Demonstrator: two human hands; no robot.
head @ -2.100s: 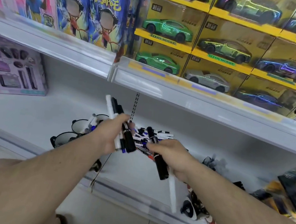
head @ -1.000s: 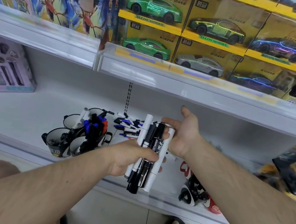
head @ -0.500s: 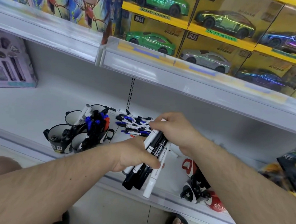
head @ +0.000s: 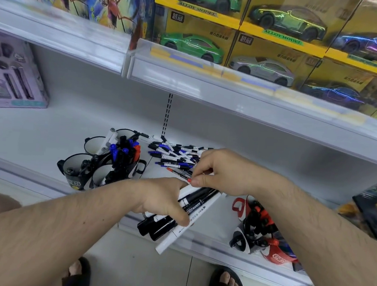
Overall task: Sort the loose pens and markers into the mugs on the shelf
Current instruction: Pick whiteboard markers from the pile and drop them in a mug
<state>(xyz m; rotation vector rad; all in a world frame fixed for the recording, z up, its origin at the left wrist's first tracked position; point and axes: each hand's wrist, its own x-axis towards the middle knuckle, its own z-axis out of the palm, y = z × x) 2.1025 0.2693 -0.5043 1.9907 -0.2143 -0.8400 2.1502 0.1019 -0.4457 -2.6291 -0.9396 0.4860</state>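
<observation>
Several black and white plastic markers [head: 183, 213] sit bundled in the left hand [head: 166, 200], fingers curled tight around them. Right hand [head: 224, 171] pinches their upper ends. Long axis slants, lower ends toward the floor at left.

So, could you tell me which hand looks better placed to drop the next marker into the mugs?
Probably the right hand: it already pinches a red-tipped pen by the bundle of markers, while the left hand grips that bundle, though it sits nearer the mugs.
</observation>
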